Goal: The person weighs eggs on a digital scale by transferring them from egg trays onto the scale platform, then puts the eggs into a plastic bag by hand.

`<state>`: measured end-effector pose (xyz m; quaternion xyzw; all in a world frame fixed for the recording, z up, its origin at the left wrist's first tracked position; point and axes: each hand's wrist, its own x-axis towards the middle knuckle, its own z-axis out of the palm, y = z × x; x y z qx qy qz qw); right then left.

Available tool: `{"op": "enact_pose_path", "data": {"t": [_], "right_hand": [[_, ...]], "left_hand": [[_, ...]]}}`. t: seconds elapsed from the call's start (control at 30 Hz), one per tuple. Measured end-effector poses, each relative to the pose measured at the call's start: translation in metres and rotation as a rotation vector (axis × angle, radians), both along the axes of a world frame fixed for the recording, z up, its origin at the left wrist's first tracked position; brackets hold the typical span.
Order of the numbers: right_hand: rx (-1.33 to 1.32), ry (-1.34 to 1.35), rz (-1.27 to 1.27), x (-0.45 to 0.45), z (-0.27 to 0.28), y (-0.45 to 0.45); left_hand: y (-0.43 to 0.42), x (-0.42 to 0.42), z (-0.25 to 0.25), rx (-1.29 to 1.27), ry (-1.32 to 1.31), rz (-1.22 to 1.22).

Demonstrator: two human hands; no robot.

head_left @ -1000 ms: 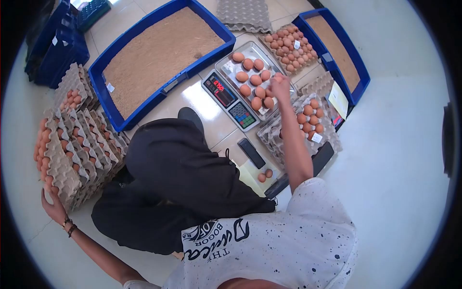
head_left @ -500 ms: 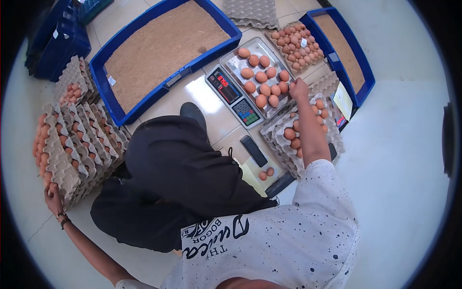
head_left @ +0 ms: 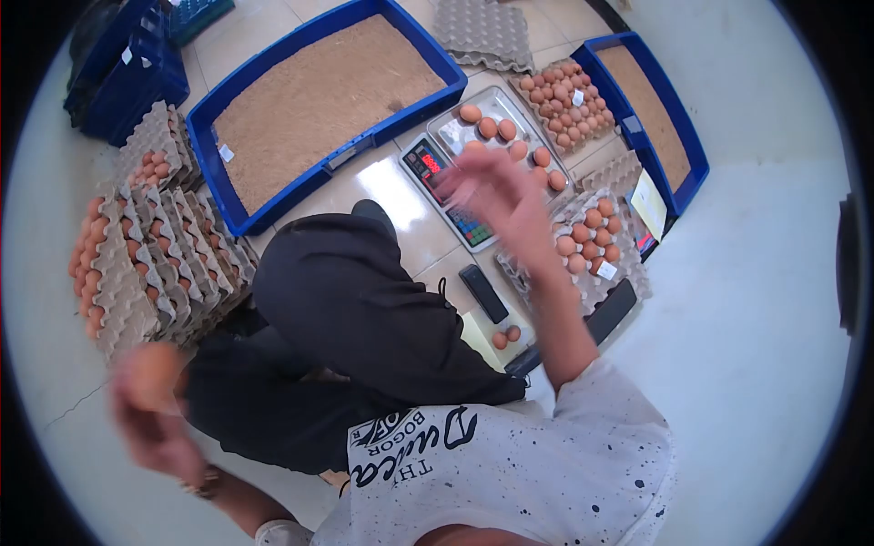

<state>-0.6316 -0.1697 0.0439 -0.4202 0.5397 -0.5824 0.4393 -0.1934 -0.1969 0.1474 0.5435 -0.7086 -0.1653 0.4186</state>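
Note:
My left hand (head_left: pixel 150 428), smeared by motion, is lifted beside my knee with a brown egg (head_left: pixel 157 371) in its fingers. It is nearest to the tall stack of egg trays (head_left: pixel 137 318). Over the digital scale (head_left: pixel 471 235) is my right hand (head_left: pixel 501 202), blurred, its fingers stretched out and nothing visible in them. Several brown eggs (head_left: pixel 470 113) lie on the scale's metal pan (head_left: pixel 444 133); my right hand hides some of them and part of the keypad. The red display is lit.
Blue trays of brown grain-like material stand ahead (head_left: pixel 328 82) and at right (head_left: pixel 646 100). A full egg tray (head_left: pixel 566 102) is behind the scale; a partly filled one (head_left: pixel 628 273) stands right. A phone (head_left: pixel 482 293) and two loose eggs (head_left: pixel 500 340) lie near my leg.
My left hand has come away from the tray stack to the right, taking an egg. My right hand has moved left from the pan's right edge to above the scale's middle.

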Motion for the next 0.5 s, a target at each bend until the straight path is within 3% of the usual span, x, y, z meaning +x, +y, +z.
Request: {"op": "enact_pose_path", "data": {"t": [0.03,0.07,0.1,0.13,0.2,0.33,0.37,0.43,0.47,0.5], "right_hand": [[0.006,-0.218,0.311,0.034,0.036,0.007],[-0.009,-0.632,0.509,0.068,0.042,0.011],[0.064,-0.498,0.64,0.083,0.063,0.016],[-0.042,-0.584,0.573,0.106,0.066,0.02],[-0.071,-0.336,0.496,0.107,0.062,0.021],[0.009,-0.018,0.357,0.073,0.048,0.016],[0.131,-0.172,0.227,0.055,0.037,0.016],[0.228,-0.23,-0.234,0.013,-0.01,0.009],[0.236,-0.178,-0.334,-0.014,-0.035,0.005],[0.274,-0.371,-0.364,-0.048,-0.065,0.008]], "left_hand": [[0.006,-0.061,0.0,-0.015,0.077,-0.381],[0.0,-0.102,0.009,-0.03,-0.095,-0.642],[0.002,-0.132,0.01,-0.003,-0.19,-0.725],[0.002,-0.145,0.009,-0.061,-0.32,-0.77],[-0.005,-0.158,0.003,-0.105,-0.334,-0.768],[-0.014,-0.147,0.002,-0.174,-0.31,-0.581],[-0.018,-0.137,0.002,-0.2,-0.296,-0.503],[-0.037,-0.093,-0.002,-0.246,-0.225,-0.233],[-0.046,-0.066,0.001,-0.226,-0.278,-0.092],[-0.054,-0.036,0.003,-0.209,-0.331,0.048]]}}
